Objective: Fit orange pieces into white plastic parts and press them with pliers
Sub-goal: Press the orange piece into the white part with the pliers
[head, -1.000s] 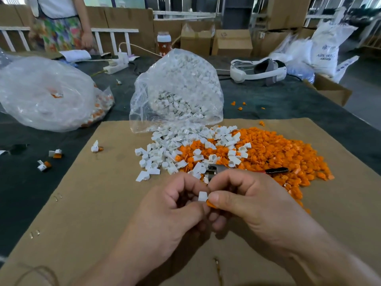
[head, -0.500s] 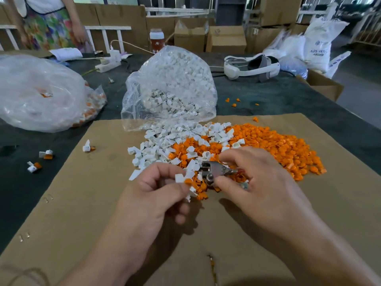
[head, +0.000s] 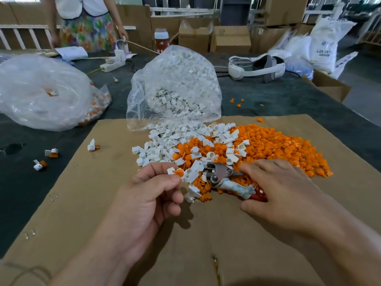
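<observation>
My left hand (head: 152,195) pinches a white plastic part with an orange piece in it (head: 175,171) between thumb and forefinger. My right hand (head: 282,195) lies over the handles of the pliers (head: 218,174), fingers curled around them; the metal jaws point left on the cardboard. Behind them spread a heap of white parts (head: 171,143) and a heap of orange pieces (head: 272,147), mixed where they meet.
A clear bag of white parts (head: 175,87) stands behind the heaps, another big clear bag (head: 41,93) at the left. Three assembled pieces (head: 51,152) lie left of the cardboard sheet (head: 86,203). A white headset (head: 257,67), boxes and a standing person (head: 86,23) are at the back.
My hands have come apart. The left kept the white part with the orange piece; the right moved right and down onto the pliers' handles.
</observation>
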`<state>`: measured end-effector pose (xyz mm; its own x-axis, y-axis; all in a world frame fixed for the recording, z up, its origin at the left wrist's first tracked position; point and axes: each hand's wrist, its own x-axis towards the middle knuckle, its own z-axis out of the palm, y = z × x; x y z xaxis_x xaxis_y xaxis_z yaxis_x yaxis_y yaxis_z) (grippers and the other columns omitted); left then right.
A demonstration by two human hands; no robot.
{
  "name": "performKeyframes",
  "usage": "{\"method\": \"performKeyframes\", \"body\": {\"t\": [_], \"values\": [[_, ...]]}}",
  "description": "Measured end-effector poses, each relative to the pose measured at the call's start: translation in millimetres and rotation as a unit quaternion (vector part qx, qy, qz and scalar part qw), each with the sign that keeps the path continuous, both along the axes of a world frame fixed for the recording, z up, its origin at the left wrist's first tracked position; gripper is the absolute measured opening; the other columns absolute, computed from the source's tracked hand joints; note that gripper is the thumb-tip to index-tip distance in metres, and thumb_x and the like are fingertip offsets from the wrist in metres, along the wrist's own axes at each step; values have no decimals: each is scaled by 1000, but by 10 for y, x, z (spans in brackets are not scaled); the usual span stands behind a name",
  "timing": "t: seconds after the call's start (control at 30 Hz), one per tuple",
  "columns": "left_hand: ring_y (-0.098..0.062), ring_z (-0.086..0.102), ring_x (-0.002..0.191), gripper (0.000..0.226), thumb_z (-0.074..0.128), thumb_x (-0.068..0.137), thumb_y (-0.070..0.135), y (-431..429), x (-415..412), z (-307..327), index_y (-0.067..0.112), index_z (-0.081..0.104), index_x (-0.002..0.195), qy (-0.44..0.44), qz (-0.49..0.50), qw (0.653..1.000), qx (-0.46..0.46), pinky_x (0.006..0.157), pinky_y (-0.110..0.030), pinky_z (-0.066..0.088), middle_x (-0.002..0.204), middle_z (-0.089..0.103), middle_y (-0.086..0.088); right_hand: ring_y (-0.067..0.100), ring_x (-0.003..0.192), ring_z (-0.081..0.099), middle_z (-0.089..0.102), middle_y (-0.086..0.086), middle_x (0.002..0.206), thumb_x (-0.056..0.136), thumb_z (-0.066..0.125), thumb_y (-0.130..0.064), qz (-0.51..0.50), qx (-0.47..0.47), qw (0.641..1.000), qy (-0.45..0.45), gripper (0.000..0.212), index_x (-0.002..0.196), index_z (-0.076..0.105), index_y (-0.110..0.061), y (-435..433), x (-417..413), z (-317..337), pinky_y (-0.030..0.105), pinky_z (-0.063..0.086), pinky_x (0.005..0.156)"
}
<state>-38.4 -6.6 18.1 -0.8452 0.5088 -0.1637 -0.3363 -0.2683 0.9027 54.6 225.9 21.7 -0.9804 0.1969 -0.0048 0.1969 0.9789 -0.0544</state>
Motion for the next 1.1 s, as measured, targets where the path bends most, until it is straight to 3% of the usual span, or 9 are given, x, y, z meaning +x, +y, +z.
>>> {"method": "performKeyframes", "body": {"t": [0.13,0.27,0.37,0.47,0.57,0.8,0.93,1.1], "values": [[-12,56,50,18,76,57,15,7,4,-5,18,74,75,0,-4,1000,-4,40,-21,46,64,60,-7,12,117,29,43,-24,125,84,45,-60,5,8,999,40,61,141,27,-45,-28,-45,-33,31,24,97],[-12,56,49,19,76,55,16,5,6,-7,18,74,74,1,4,1000,-9,39,-21,46,64,60,-7,13,105,34,52,-20,113,81,41,-54,-4,4,996,85,50,130,42,-41,-61,-53,10,29,20,89],[-13,56,50,17,75,58,14,-2,7,-2,18,74,74,5,5,1000,-6,39,-21,46,65,61,-7,12,93,42,51,-16,97,86,41,-49,-12,-9,990,141,43,126,47,-34,-98,-49,102,33,31,87],[-12,56,50,13,72,61,11,5,20,16,18,72,73,12,11,1000,2,39,-21,45,65,62,-6,11,85,49,53,-12,95,89,45,-52,-16,-54,977,204,40,123,46,-30,-146,-17,208,29,36,71],[-11,55,50,13,70,62,11,16,41,32,19,71,72,32,21,999,8,39,-21,44,67,62,-6,12,79,53,59,-9,95,88,50,-51,16,-50,979,196,38,118,54,-27,-243,24,255,22,35,60],[-11,55,49,15,73,62,10,52,82,45,21,71,71,90,55,994,8,39,-20,43,63,59,-5,15,82,58,62,-11,90,81,48,-50,93,-50,986,131,39,111,60,-27,-376,64,234,40,47,76],[-12,56,51,22,81,60,7,38,74,22,20,71,74,126,56,990,-18,40,-22,45,64,57,-6,13,85,57,61,-14,92,81,50,-50,99,-52,985,128,41,114,60,-28,-369,64,240,42,45,79],[-14,56,49,18,76,70,4,46,76,21,21,72,75,157,76,984,-25,41,-22,44,59,56,-4,10,91,57,62,-16,98,82,50,-52,94,-68,985,129,44,119,59,-29,-367,76,250,42,43,84]]}}
